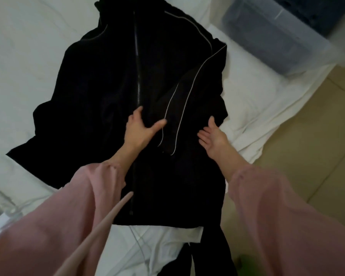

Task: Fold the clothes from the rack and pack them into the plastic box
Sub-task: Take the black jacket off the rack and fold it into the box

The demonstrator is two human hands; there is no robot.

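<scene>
Under both hands point(140, 129) point(212, 137): black jacket point(100, 86).

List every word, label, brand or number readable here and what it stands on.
None can be read. The black zip-up jacket with pale piping shows no print or logo; the translucent plastic box, blurred at the top right, shows no legible label; the white bed sheet is plain.
</scene>
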